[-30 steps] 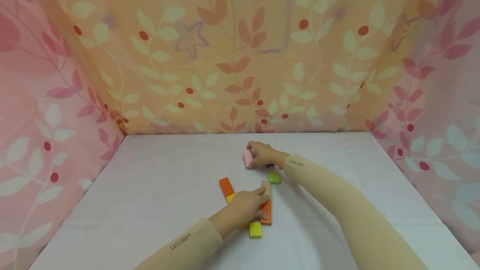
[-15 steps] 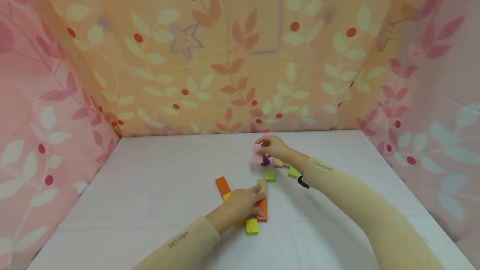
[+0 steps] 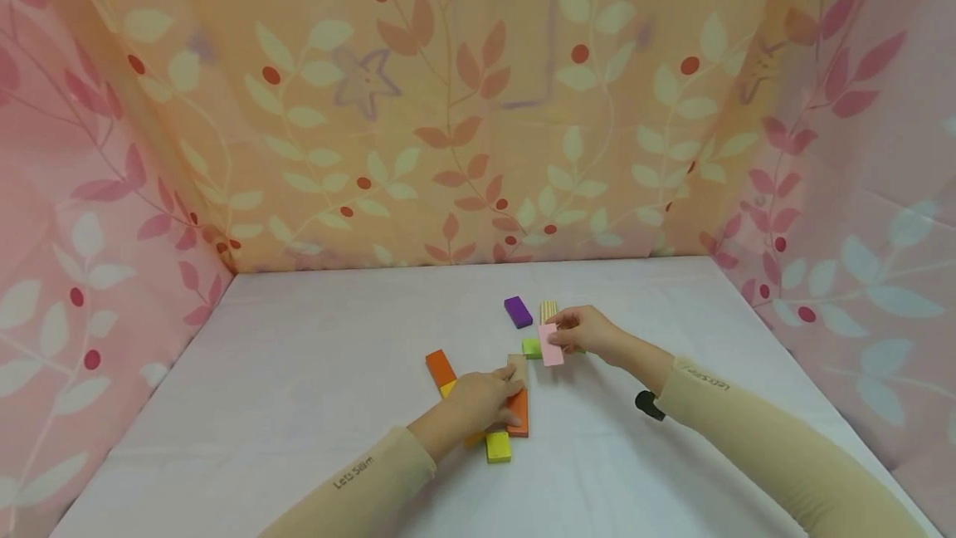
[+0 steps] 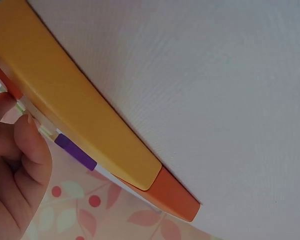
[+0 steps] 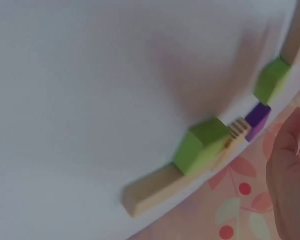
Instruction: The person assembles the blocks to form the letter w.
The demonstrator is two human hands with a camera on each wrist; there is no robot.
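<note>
My right hand point(image 3: 593, 335) pinches a pink block point(image 3: 551, 345) at its edge, in front of a green block point(image 3: 531, 348) and a striped block point(image 3: 548, 310). To the left, my left hand point(image 3: 474, 405) rests its fingertips on a plain wooden block point(image 3: 517, 362) and an orange block point(image 3: 520, 420) laid end to end. A long yellow block point(image 4: 75, 95), mostly covered by that hand in the head view, meets another orange block point(image 3: 441, 368). By the near end of this group lies a small yellow block point(image 3: 498, 447). The right wrist view does not show the pink block.
A purple block point(image 3: 519, 312) lies farther back on the white-covered table point(image 3: 336, 339). In the right wrist view another green block point(image 5: 202, 145) stands against a plain wooden block point(image 5: 152, 190). Patterned curtains point(image 3: 478, 106) enclose the back and sides.
My right hand has lifted the pink block from the back and brought it right and nearer, uncovering the purple block. My left hand stays on the blocks. The head view has shifted slightly.
</note>
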